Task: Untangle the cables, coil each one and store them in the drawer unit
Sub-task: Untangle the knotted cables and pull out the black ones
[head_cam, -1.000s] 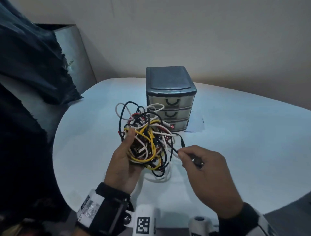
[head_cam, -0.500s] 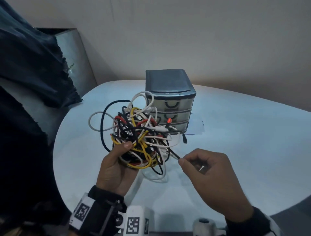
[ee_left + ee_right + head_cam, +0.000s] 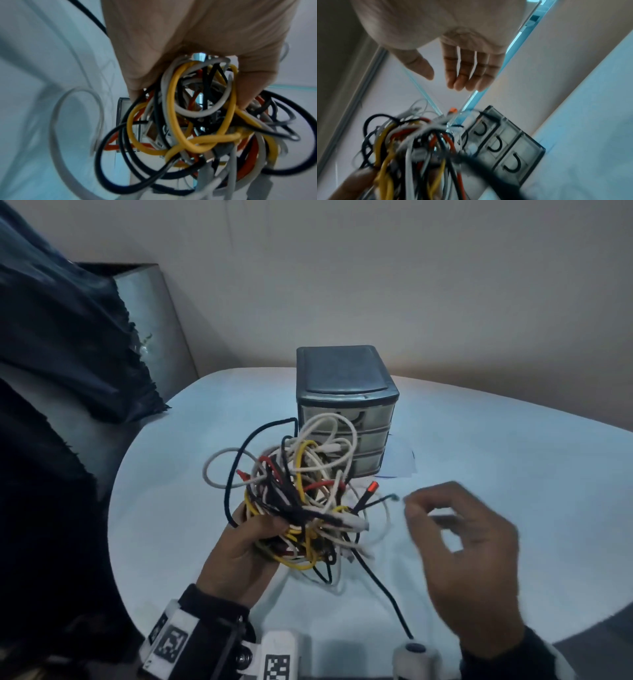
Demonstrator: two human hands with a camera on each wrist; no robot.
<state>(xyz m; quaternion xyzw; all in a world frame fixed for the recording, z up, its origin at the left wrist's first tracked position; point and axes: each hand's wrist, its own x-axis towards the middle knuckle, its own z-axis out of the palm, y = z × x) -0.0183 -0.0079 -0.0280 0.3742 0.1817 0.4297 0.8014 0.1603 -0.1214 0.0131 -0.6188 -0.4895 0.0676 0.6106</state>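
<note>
Cable tangle [image 3: 301, 508], frame centre above the counter [image 3: 513, 474], gripped in left hand [image 3: 239, 549] with fingers curled round it, hiding lower drawer unit [image 3: 346, 381] fronts; right hand [image 3: 469, 546], motion-blurred at lower right, fingers loosely spread, holding nothing.

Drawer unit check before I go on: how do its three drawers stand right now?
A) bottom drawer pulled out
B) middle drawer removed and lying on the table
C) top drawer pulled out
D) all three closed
D: in the right wrist view the three fronts of the drawer unit sit flush with their handles in line, and the head view shows none sticking out behind the cable tangle that the left hand holds.
</note>
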